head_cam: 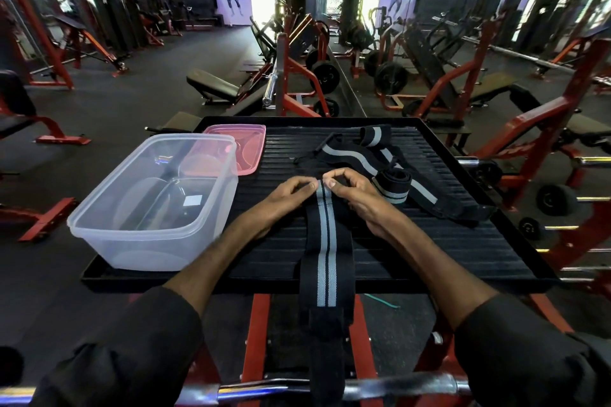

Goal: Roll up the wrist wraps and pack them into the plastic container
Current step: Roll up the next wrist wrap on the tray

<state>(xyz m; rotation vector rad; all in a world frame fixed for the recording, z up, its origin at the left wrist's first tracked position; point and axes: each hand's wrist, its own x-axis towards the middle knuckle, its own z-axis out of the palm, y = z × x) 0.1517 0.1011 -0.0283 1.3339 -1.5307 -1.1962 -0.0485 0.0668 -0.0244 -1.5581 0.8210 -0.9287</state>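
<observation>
Entry: start of a roll, one wrap.

Position: the flat wrap [325,241] lies on the black ribbed platform [463,241], just right of the clear container [148,248]. Its long axis runs straight away from us. The far end sits under the fingertips. The near end, a plain black patch, hangs over the platform's front edge toward us. The grey stripes face up.

Grip: the left hand [291,196] and right hand [355,196] both pinch the far end, thumb against curled fingers, one at each corner and almost touching. Neither hand is free.

Step, as we judge it: the first fold-over that seeds the roll.

Notes for doing it well:
- Make the first turn small and tight.
- Keep both corners level, so the roll's axis stays across the stripes.
- Roll toward us along the stripes, drawing the hanging tail up as we go.
- If one corner leads, the roll will cone, so check its edges against the stripe line.

Elsewhere: one rolled wrap [393,188] lies on its side just right of the right hand. The loose wraps [350,155] lie beyond it, slanting away to the right. We see no wrap inside the container. The pink lid [251,139] lies behind it.
</observation>
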